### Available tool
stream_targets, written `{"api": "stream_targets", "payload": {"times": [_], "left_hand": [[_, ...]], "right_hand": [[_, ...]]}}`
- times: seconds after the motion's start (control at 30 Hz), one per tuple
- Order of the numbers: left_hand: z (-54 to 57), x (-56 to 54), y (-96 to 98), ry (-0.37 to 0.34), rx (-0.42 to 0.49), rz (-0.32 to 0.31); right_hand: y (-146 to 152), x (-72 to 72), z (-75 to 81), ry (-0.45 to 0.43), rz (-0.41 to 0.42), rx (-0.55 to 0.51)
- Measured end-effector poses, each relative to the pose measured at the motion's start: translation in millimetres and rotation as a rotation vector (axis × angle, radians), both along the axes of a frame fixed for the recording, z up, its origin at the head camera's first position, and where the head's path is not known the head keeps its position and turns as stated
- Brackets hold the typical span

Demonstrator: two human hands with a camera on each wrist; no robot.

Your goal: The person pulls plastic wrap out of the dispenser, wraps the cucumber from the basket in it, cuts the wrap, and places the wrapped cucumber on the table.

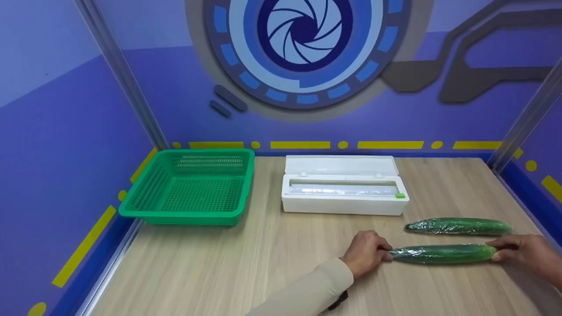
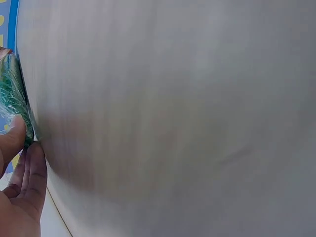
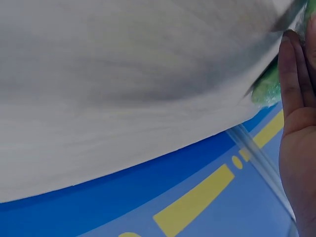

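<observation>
A cucumber in clear plastic film [image 1: 442, 254] lies crosswise at the right front of the table. My left hand [image 1: 365, 254] pinches its darker left end, where the film gathers. At the paler right end, my right hand [image 1: 524, 254] pinches with thumb and fingers. Just behind it lies a second film-wrapped cucumber [image 1: 459, 226], which neither hand touches. The left wrist view shows thumb and fingers of the left hand [image 2: 24, 177] at the crinkled film on the cucumber [image 2: 14, 94]. In the right wrist view, the right hand [image 3: 298, 128] partly hides green and film.
A white cling film dispenser [image 1: 344, 206] stands at the back middle, lid raised, with a roll inside and a green slider [image 1: 399, 195] at its right. Left of it sits a green perforated basket [image 1: 186, 215]. Blue printed walls [image 1: 52, 166] enclose the wooden table [image 1: 246, 263].
</observation>
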State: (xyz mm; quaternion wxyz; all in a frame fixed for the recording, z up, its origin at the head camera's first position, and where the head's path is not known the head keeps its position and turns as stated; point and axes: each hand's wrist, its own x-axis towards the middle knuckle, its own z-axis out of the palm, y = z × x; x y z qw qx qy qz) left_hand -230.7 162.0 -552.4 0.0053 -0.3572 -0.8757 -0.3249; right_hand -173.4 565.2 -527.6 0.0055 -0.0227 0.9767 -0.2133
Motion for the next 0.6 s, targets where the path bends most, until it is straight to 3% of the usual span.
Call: {"api": "stream_targets", "payload": {"times": [0.37,0.6], "left_hand": [[2.0,0.8,22.3,-0.004,-0.032,-0.002],[5.1,2.9,37.0,-0.147,0.047,0.040]], "right_hand": [[22,2.1,-2.3,-0.013,-0.052,-0.025],[39,4.7,-9.1,0.097,-0.027,-0.024]]}}
